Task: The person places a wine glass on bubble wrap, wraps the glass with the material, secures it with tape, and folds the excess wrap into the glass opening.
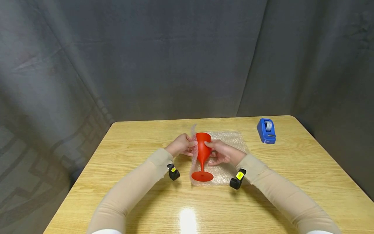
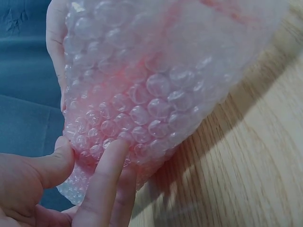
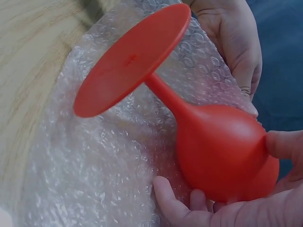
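A red goblet (image 1: 202, 146) lies over a sheet of bubble wrap (image 1: 233, 139), its round foot (image 3: 135, 61) toward the person. My right hand (image 1: 223, 152) grips the goblet's bowl (image 3: 227, 151), thumb on the top side and fingers around the right side. At the sheet's left edge, my left hand (image 1: 182, 144) pinches the bubble wrap (image 2: 137, 109) between thumb and fingers. That edge is lifted and stands against the bowl's left side. Through the wrap in the left wrist view the red of the goblet shows blurred.
A blue tape dispenser (image 1: 266, 131) with a roll of clear tape stands at the back right of the wooden table (image 1: 131, 136). Dark grey curtains (image 1: 175, 65) hang behind the table and at its sides. Each wrist bears a small black camera (image 1: 173, 172).
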Motion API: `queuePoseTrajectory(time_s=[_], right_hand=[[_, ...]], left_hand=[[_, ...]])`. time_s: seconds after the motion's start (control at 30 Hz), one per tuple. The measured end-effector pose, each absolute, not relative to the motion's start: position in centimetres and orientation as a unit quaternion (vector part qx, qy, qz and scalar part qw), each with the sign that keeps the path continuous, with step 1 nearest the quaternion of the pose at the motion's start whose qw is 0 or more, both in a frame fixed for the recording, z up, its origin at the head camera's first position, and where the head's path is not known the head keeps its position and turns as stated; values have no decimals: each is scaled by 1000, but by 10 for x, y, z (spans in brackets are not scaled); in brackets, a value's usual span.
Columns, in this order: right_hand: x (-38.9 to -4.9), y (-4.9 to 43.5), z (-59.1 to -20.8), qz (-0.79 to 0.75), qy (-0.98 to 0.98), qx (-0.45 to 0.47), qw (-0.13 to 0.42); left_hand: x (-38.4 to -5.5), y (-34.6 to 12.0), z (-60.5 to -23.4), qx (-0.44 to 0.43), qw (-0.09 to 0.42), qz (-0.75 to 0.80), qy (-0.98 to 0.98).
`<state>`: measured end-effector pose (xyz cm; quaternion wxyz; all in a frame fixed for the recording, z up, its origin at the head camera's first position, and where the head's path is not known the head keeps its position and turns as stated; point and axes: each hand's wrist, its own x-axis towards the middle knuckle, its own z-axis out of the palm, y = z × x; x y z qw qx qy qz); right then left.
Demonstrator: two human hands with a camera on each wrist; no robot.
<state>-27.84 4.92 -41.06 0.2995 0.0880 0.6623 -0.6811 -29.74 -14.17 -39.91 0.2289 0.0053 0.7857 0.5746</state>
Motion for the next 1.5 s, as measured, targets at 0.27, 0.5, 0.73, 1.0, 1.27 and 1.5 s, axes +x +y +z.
queuePoseTrajectory(time_s=[0.27, 0.5, 0.73, 1.0, 1.27, 1.5], right_hand=[[-276, 45, -411, -679, 669, 100, 286], [-275, 43, -412, -679, 672, 103, 279], [-275, 42, -413, -686, 663, 110, 278], [-275, 43, -412, -689, 657, 109, 284], [-272, 34, -412, -702, 639, 105, 295], [-268, 27, -416, -716, 621, 103, 301]], left_hand=[[-298, -141, -395, -3, 233, 570, 788], [-300, -142, -396, -3, 234, 562, 794], [-301, -147, -399, 11, 256, 547, 797], [-303, -151, -404, 15, 308, 572, 760], [-310, -159, -406, 35, 322, 572, 754], [-308, -164, -398, 36, 321, 552, 769]])
